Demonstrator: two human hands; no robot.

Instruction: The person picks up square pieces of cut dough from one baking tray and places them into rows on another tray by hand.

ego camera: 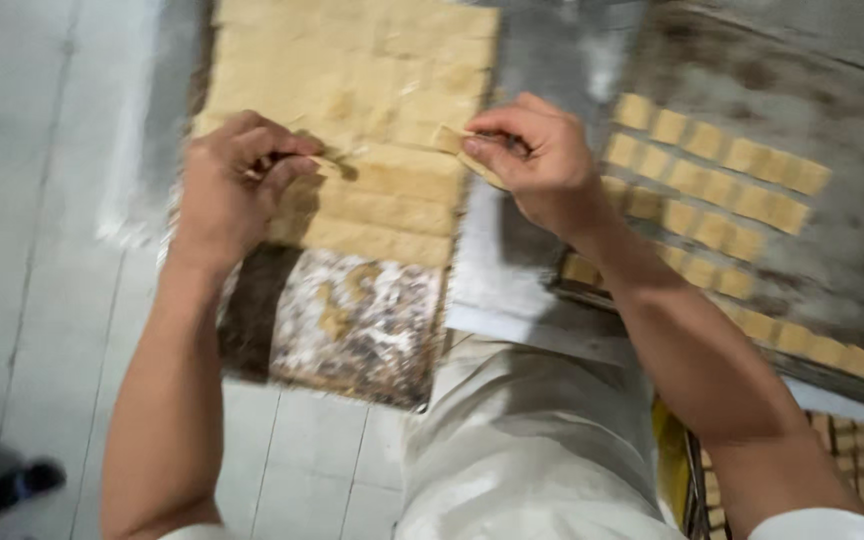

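Observation:
A sheet of pale yellow dough cut into squares (pixel 352 90) lies on a floured board (pixel 352 320). My left hand (pixel 237 180) pinches a small dough square at the sheet's left part, fingers closed on it. My right hand (pixel 537 155) holds another dough square (pixel 452 140) by its edge above the sheet's right side. To the right, a dark metal baking tray (pixel 832 250) carries rows of dough squares (pixel 722 180). The picture is blurred by motion.
A grey metal table surface (pixel 542 60) runs between board and tray. Light floor tiles (pixel 42 250) lie to the left, with a dark shoe (pixel 22 480) at the lower left. My white apron (pixel 522 440) fills the bottom centre. A rack (pixel 852 450) shows below the tray.

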